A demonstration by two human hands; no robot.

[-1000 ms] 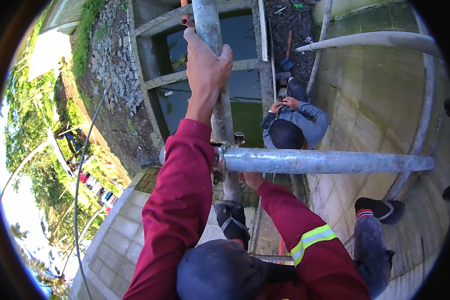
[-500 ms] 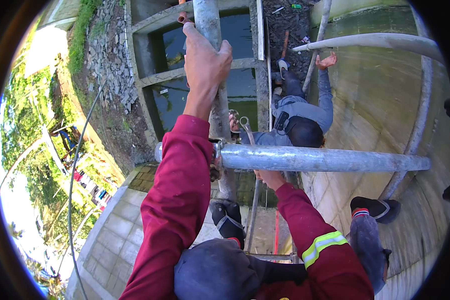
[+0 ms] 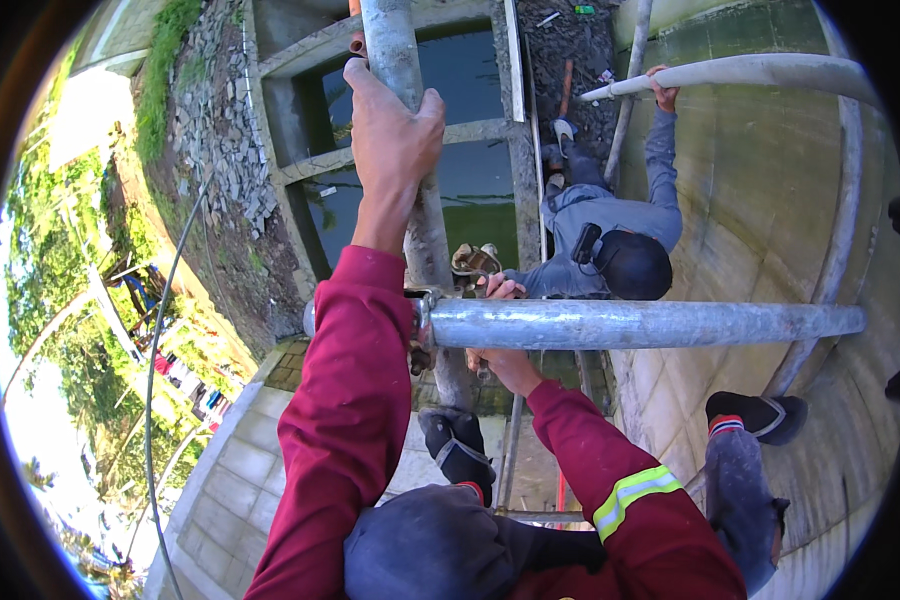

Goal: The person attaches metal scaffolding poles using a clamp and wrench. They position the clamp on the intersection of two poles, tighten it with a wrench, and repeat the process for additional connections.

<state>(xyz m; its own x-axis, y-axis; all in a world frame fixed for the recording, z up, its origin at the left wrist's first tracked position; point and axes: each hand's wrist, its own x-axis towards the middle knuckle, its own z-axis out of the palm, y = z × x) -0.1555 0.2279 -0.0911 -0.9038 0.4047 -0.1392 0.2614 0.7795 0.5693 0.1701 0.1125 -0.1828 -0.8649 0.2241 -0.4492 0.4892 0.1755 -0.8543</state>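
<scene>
Outdoors, seen from high up, concrete beams [image 3: 470, 130] divide a basin of dark, greenish water [image 3: 460, 75]; a stained concrete wall [image 3: 750, 220] rises on the right, and pale paving [image 3: 255, 450] lies lower left. Loose grey stones [image 3: 210, 120] cover a bank beyond, with a dark cable [image 3: 160, 330] hanging before it. At the centre, an upright pipe [image 3: 390, 45] of grey metal meets a horizontal pipe [image 3: 620, 325] at a clamp [image 3: 423, 325]. The left hand [image 3: 395, 140] grasps the upright pipe above this joint. The right hand [image 3: 505, 368] is just below the horizontal pipe, near the clamp, fingers bent; whether it holds anything cannot be told. A co-worker [image 3: 580, 225] in grey is below, one hand on a pale pipe [image 3: 760, 72], the other near the joint. The person's maroon left sleeve [image 3: 335, 400] covers part of the horizontal pipe.
</scene>
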